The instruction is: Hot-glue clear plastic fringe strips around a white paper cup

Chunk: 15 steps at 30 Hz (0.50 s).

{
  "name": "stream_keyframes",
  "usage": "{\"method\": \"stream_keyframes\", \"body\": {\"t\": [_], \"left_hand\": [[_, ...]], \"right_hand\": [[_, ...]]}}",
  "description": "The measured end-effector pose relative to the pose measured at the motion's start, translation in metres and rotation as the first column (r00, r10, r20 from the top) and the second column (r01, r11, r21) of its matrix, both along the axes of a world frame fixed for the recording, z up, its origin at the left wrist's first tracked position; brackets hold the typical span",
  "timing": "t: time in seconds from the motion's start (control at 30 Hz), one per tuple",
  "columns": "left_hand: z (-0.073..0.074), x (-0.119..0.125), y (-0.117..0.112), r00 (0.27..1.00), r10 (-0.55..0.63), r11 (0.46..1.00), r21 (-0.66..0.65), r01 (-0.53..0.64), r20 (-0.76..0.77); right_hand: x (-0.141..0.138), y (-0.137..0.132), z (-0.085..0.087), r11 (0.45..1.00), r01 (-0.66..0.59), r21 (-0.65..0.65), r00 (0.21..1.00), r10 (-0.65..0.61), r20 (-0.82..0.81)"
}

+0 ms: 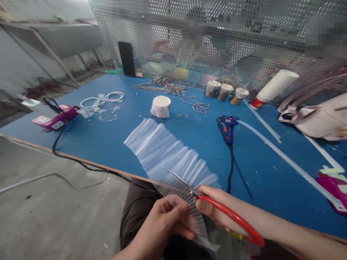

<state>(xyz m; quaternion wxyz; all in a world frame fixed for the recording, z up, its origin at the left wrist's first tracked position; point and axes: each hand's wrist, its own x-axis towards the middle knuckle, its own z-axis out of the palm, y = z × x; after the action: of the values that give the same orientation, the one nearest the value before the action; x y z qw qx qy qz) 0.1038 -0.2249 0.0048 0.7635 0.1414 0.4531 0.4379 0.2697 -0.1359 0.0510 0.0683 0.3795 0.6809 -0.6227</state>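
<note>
A long strip of white pleated translucent material (pixel 159 151) runs from the blue table (pixel 108 137) down over its front edge to my lap. My left hand (pixel 162 224) pinches the near end of the strip, fingers closed on it. My right hand (pixel 214 207) grips red-handled scissors (pixel 217 206), whose blades lie across the pleats just above my left fingers.
On the table stand a blue glue gun (pixel 228 127), a white pleated cup shape (pixel 161 106), several wrapped cups (pixel 223 91), a stack of paper cups (pixel 273 88), cord (pixel 173 88), white rings (pixel 114 96), a phone (pixel 127 59), a pink bag (pixel 317 117), and a magenta power strip (pixel 55 119). People sit behind a perforated metal screen (pixel 244 32).
</note>
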Motion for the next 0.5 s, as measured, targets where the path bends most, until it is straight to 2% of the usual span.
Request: {"method": "stream_keyframes", "body": {"t": [0.2, 0.37, 0.5], "left_hand": [[-0.001, -0.001, 0.001, 1.0, -0.011, 1.0, 0.004, 0.011, -0.003], [-0.003, 0.0, 0.001, 0.999, -0.013, 1.0, 0.013, 0.013, -0.039], [-0.001, -0.005, -0.001, 0.996, 0.013, 1.0, 0.011, -0.012, -0.085]], "right_hand": [[0.003, -0.004, -0.009, 0.992, 0.077, -0.102, 0.996, -0.073, 0.048], [0.003, -0.01, -0.014, 0.985, 0.145, -0.094, 0.987, -0.136, 0.089], [0.005, -0.012, -0.018, 0.985, 0.163, -0.059, 0.986, -0.162, 0.031]]}}
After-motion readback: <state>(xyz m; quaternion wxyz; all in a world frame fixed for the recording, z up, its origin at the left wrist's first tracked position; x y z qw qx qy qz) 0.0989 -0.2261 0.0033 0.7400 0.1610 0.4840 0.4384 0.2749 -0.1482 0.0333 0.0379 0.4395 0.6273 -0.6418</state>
